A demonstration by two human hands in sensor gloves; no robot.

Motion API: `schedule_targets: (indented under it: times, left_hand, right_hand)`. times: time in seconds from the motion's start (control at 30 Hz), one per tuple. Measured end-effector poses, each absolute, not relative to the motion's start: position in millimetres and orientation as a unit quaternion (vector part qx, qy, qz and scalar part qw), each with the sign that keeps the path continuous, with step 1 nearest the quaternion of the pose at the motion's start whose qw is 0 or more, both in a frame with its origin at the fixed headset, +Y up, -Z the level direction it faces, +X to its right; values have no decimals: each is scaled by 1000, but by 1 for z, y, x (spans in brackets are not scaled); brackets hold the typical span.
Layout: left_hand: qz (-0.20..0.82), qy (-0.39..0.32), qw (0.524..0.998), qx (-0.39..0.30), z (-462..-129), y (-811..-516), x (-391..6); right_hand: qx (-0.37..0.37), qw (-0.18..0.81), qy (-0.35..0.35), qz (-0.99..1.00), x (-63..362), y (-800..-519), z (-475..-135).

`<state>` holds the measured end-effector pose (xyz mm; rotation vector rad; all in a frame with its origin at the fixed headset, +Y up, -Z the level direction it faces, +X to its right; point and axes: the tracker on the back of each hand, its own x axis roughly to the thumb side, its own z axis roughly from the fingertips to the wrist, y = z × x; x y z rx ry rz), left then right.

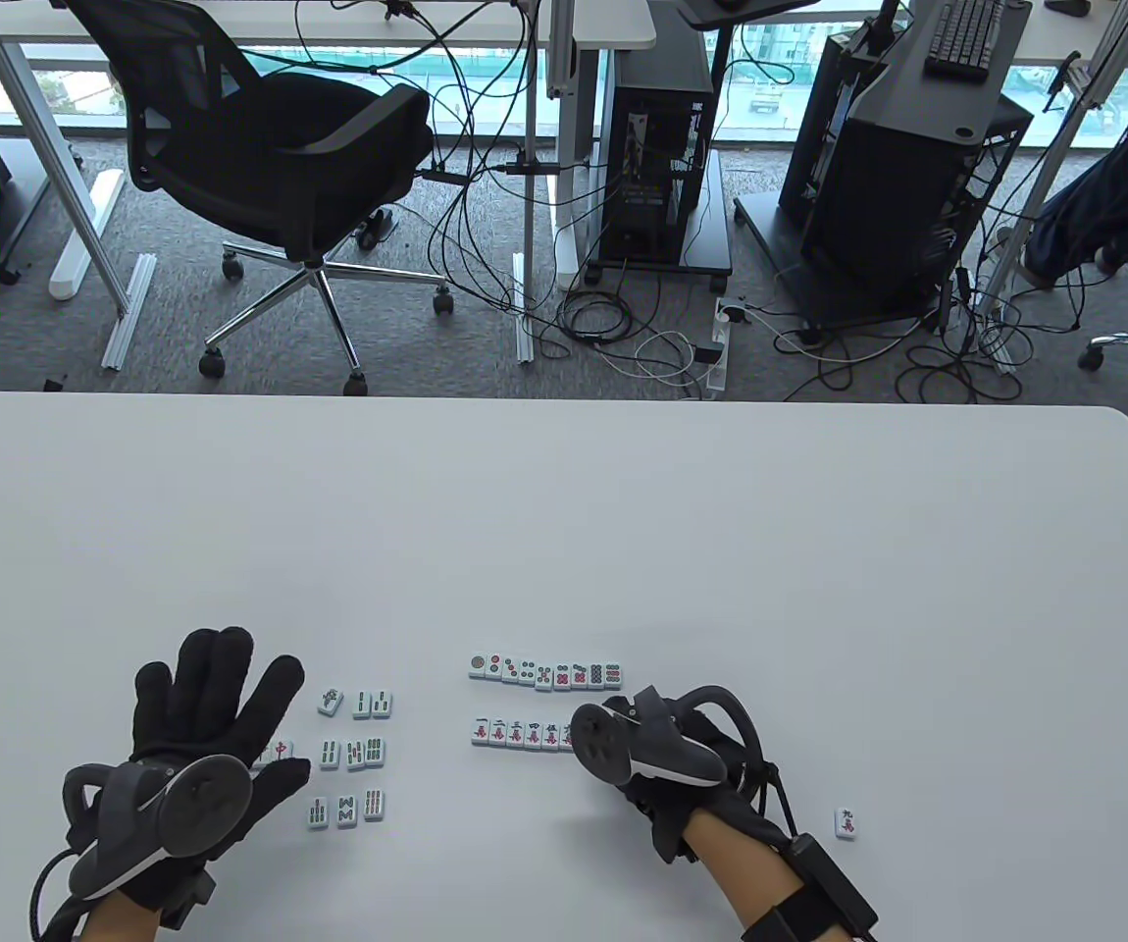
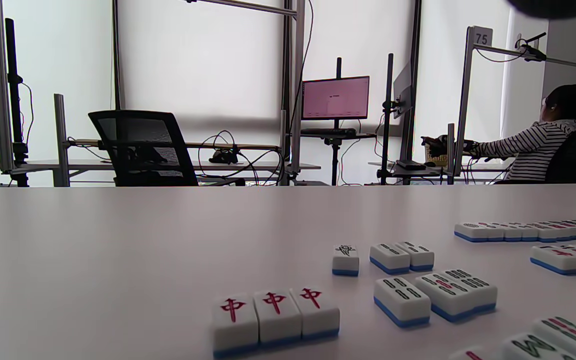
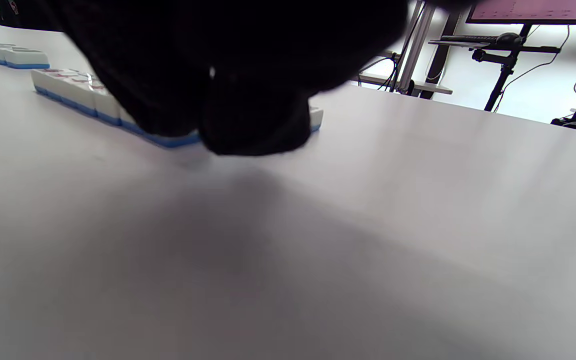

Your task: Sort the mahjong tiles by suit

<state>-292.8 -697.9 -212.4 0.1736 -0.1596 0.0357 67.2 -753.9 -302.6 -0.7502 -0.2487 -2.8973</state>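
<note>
A: Beyond the left hand [image 1: 193,746], table view: fingers [image 1: 221,667] straight and spread, holding nothing. Just right of the fingertips: bamboo tiles [image 1: 353,753] in three loose rows, unevenly spaced. Partly under the thumb side: red-character tiles [image 1: 280,751].

B: Right hand [image 1: 662,756]?

A: Down at the right end of the character row [image 1: 520,733], fingers hidden beneath the tracker; cannot tell whether pinching or only pressing. Past the hand, further up the table: circle row [image 1: 544,672], packed tight. Well off to the right of the wrist: one stray character tile [image 1: 847,823], apart from any group.

B: Left wrist view?

A: Low across the table [image 2: 118,240]. Nearest: three red-character tiles [image 2: 275,316] side by side, touching. Beyond them: bamboo tiles [image 2: 420,280], gapped. Far right: both long rows. No fingers in shot.

B: Right wrist view?

A: Directly under the dark fingers [image 3: 253,120]: end of the character row [image 3: 75,95], fingertips at or on the last tile. Grip not resolvable, blurred.

B: Progress?

A: Judged late stage. Circles done; characters nearly done; honours grouped. Left: fetch the stray tile into the character row, close up the bamboo rows.
</note>
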Motion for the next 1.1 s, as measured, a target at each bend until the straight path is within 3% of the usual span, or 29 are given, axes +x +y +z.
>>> schedule_targets:
  times: [0.4,0.57,0.83,1.1]
  left_hand:
    - [15,-84,992,89,-212,-699,-292]
    - [13,-84,993,87,-212,-699,-291]
    - [10,-82,993,85,-212,-700,-291]
    - [1,-81,994,78,-212,-700,-288]
  right_hand:
    - [-248,76,-87,-962,61,-764,-307]
    - [-254,99,-72,-960,71,-755,-298]
    - [-182,85,-70,-977,146,-725,-278]
    - [-80,95,-138,-983,229,-728,-258]
